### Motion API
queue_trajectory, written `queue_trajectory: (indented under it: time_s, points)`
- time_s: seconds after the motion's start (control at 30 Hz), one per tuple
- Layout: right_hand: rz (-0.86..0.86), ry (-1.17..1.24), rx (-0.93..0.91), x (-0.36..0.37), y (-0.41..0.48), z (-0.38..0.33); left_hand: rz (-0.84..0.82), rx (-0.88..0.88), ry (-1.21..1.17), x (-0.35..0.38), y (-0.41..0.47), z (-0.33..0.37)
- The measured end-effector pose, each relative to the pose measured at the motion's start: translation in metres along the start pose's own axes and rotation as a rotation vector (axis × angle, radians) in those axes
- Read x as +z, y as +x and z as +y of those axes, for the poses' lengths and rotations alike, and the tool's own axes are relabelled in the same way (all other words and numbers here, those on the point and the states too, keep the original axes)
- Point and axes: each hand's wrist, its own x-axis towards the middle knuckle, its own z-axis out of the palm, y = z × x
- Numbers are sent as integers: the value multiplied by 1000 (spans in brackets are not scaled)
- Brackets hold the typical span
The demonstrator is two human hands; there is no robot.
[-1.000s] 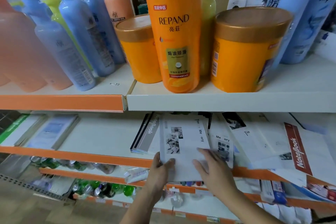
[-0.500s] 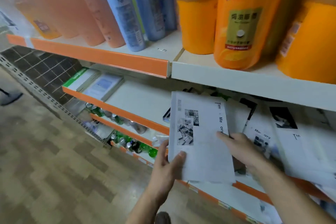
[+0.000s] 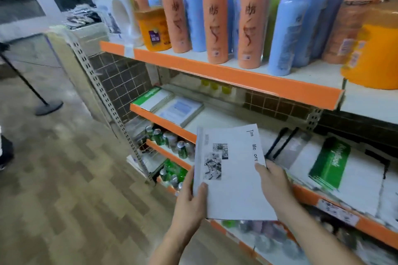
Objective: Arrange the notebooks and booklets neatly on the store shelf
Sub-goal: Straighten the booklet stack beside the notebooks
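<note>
Thin white paper booklet (image 3: 233,183): grey strip along the spine, small black-and-white photos, sparse black lettering down the right edge. Held between both hands, in front of the orange-edged white store shelf (image 3: 217,117). Left hand (image 3: 189,202) grips the lower left edge, thumb on the cover. Right hand (image 3: 274,185) grips the right edge. Green-covered notebook (image 3: 329,163) lies on the shelf right of the right hand.

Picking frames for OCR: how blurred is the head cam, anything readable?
Head view: motion smear nearly everywhere, the bottles streaked, lettering on the green notebook illegible; the white booklet, held by the left hand and right hand, is sharpest, its cover print partly readable; lighting soft, no harsh glare on that cover.
</note>
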Motion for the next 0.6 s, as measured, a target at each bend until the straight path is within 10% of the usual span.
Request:
queue_trajectory:
  time_s: [0.6]
  points:
    - [-71,85,83,145,71,-18,172,-64,43,-109,114,-1]
